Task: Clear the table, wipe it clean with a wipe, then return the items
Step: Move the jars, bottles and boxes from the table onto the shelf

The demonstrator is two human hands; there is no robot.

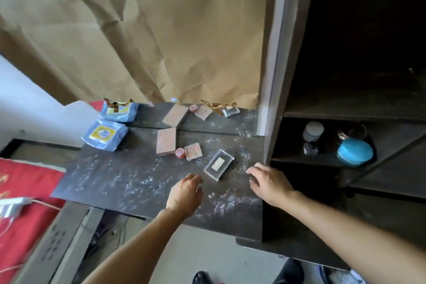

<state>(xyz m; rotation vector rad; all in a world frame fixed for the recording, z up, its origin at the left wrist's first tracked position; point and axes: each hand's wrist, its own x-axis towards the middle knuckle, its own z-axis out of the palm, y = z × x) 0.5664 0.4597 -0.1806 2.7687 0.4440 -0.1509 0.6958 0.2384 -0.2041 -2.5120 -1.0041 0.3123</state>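
Observation:
A dark table [119, 182] speckled with white powder carries a blue wipes pack [105, 137], a pink box [166, 141], a small round red pot [180, 153], a small pink square case [193, 151] and a clear flat case [219, 164]. My left hand [185, 193] hovers just left of the clear case, fingers loosely curled, holding nothing. On the other side of that case my right hand [268, 182] hovers with fingers spread, empty. A mirror strip [207, 121] at the table's back repeats the items.
Brown paper [149, 30] covers the wall behind. A dark shelf unit [345, 163] on the right holds a blue round case [355, 151] and small jars [313, 131]. A red bedcover [20, 203] with a white charger [11, 205] lies left. Floor shows below.

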